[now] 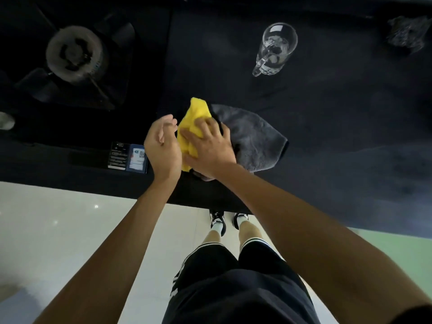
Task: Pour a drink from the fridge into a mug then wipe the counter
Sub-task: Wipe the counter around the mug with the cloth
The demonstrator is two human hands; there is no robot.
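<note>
A cloth, yellow on one side (195,115) and grey on the other (252,139), lies bunched on the dark counter (327,127) near its front edge. My right hand (208,146) presses flat on the yellow part with fingers spread. My left hand (161,146) hovers just left of the cloth, fingers loosely curled, holding nothing. A clear glass mug (273,49) with a handle stands farther back on the counter, right of centre, with a clear drink in it.
A gas burner (74,54) with a black pan support sits at the back left. Stickers (127,156) mark the hob's front panel. A dark crumpled object (406,33) lies at the far right back. Pale floor tiles and my legs show below the counter edge.
</note>
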